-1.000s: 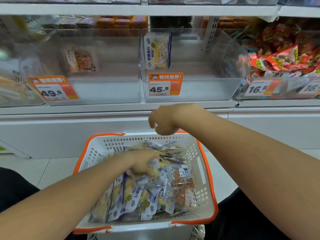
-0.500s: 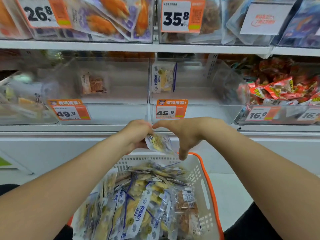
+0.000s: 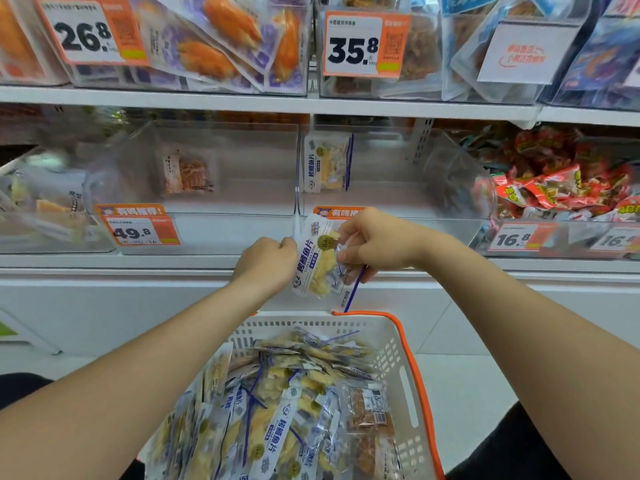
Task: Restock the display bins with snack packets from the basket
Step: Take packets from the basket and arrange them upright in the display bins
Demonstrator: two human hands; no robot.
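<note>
Two curled hands point(image 3: 375, 242) around one packet point(image 3: 317, 263)

left hand point(image 3: 265, 263): bare | right hand point(image 3: 379, 245): bare | forearms point(image 3: 156, 358): bare | legs: black trousers point(image 3: 512, 445)

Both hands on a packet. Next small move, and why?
Probably lift the white-and-blue snack packet with yellow pieces up and forward into the clear plastic bin behind it: left hand and right hand both pinch it, and that bin's back wall shows a matching sample packet.
</note>
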